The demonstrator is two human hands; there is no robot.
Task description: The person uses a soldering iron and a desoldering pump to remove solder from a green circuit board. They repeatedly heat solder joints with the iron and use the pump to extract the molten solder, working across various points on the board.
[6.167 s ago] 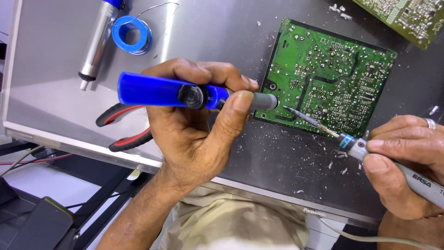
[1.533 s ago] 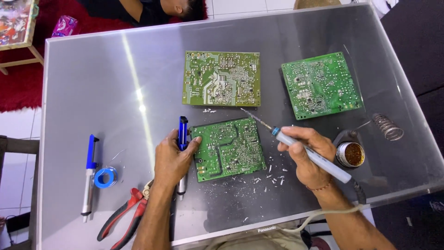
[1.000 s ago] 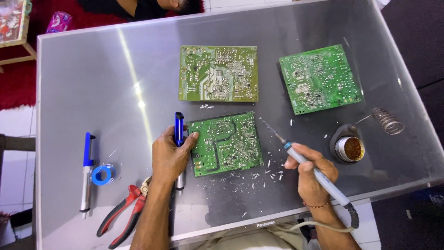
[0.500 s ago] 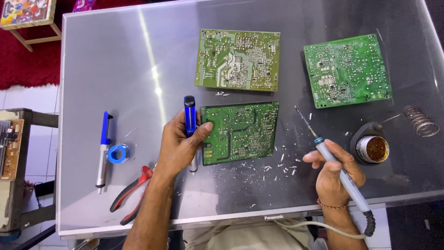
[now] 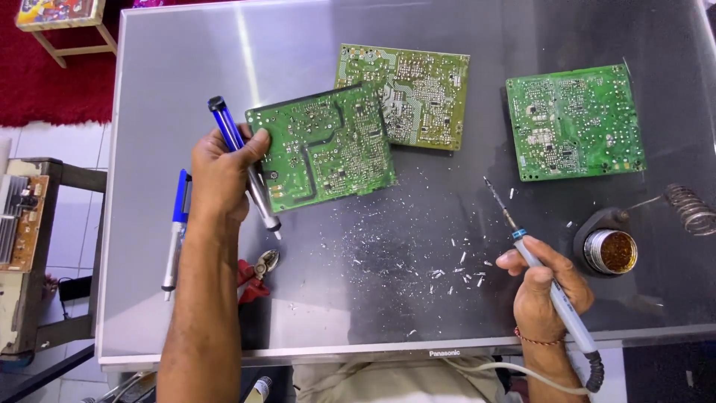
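A blue desoldering pump (image 5: 237, 158) and a lifted green circuit board (image 5: 322, 147) are pinched together in the left hand (image 5: 220, 175), fingers curled. At four o'clock, the soldering iron (image 5: 538, 270) is gripped pen-fashion by the right hand (image 5: 544, 291) — board repositioning is judged under way; steady placement is required next.

I'm at a makeshift electronics repair bench set up in a home. My surface (image 5: 186, 75) is a grey metal panel strewn with solder scraps (image 5: 418, 246), three green circuit boards (image 5: 324, 145) on or over it, a brass-wool tip cleaner (image 5: 610, 250) and a coiled iron stand (image 5: 690, 209). Beside it lie white floor tiles (image 5: 52, 142), a red rug (image 5: 45, 82) and a small wooden stool (image 5: 56, 15).
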